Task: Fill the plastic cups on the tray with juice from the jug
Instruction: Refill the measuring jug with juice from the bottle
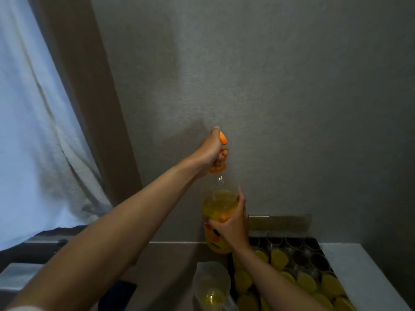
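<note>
A clear juice bottle (221,204) with yellow juice stands upright near the wall. My left hand (210,151) grips its orange cap and carrying loop (221,153) at the top. My right hand (233,225) is wrapped around the bottle's labelled middle. A clear plastic jug (210,286) with a little yellow juice at its bottom sits in front, lower centre. To its right is a dark tray (318,245) packed with plastic cups: several hold yellow juice (306,282), several at the back (320,261) look dark and unfilled.
A grey wall rises straight ahead. A white curtain (33,131) hangs on the left. A white ledge (359,270) runs along the tray's right side. A dark object (119,295) lies on the surface at lower left.
</note>
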Demonstrator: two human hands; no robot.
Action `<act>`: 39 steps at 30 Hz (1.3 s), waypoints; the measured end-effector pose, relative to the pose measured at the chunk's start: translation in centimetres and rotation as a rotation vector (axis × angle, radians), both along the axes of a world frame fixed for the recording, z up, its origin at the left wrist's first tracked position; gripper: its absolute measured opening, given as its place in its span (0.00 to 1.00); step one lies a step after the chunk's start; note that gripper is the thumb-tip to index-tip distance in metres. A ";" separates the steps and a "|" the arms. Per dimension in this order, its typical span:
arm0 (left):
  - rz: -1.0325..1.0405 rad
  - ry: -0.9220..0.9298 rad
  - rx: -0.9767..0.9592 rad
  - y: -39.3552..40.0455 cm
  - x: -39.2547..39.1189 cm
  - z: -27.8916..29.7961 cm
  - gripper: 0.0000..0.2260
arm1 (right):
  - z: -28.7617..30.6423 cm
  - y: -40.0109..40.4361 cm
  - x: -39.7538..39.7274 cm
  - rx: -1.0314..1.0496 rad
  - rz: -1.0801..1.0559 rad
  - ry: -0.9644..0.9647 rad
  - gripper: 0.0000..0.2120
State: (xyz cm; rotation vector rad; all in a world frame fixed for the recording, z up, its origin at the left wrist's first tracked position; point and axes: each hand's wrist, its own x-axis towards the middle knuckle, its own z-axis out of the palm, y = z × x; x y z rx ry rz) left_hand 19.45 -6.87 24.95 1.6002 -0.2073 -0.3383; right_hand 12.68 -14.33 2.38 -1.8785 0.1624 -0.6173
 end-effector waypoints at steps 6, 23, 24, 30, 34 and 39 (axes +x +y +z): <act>0.002 -0.029 -0.009 -0.8 -2.8 1.3 0.13 | 0.2 -2.9 -2.0 0.033 0.060 0.045 0.68; 0.119 0.023 0.060 -1.6 -8.3 0.4 0.12 | 1.4 -10.8 -8.7 -0.305 0.242 0.168 0.58; 0.124 0.038 0.067 -1.5 -8.6 0.0 0.12 | 1.6 -11.3 -9.1 -0.344 0.247 0.181 0.58; 0.091 0.195 0.063 -1.5 -9.8 -2.9 0.12 | 1.9 -14.2 -11.0 -0.624 0.268 0.277 0.58; 0.100 0.267 0.067 -1.7 -10.4 -4.6 0.08 | 2.3 -15.6 -12.1 -0.764 0.265 0.325 0.58; 0.082 0.348 0.106 -2.0 -11.1 -6.3 0.08 | 2.1 -16.7 -12.9 -0.875 0.251 0.396 0.59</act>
